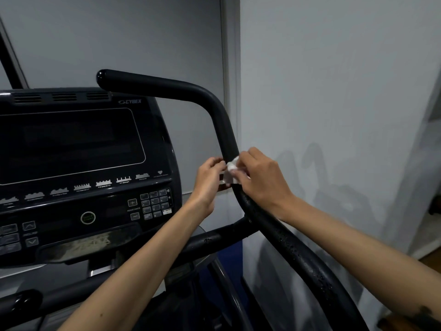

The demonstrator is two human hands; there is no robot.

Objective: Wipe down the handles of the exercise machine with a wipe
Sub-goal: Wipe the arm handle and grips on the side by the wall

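Observation:
A black curved handle [214,108] of the exercise machine rises from the lower right and bends left at the top. A small white wipe [231,173] is wrapped around the handle's mid section. My right hand [260,177] pinches the wipe against the bar from the right side. My left hand [210,180] grips the wipe's left edge from the other side of the bar, fingers curled. Below the hands the handle [298,254] carries small wet droplets.
The machine's dark console [71,149] with screen and keypad [155,204] fills the left. A black crossbar [214,240] joins the handle below the hands. A grey wall [334,91] stands close on the right, with a strip of wooden floor [429,259] at the far right.

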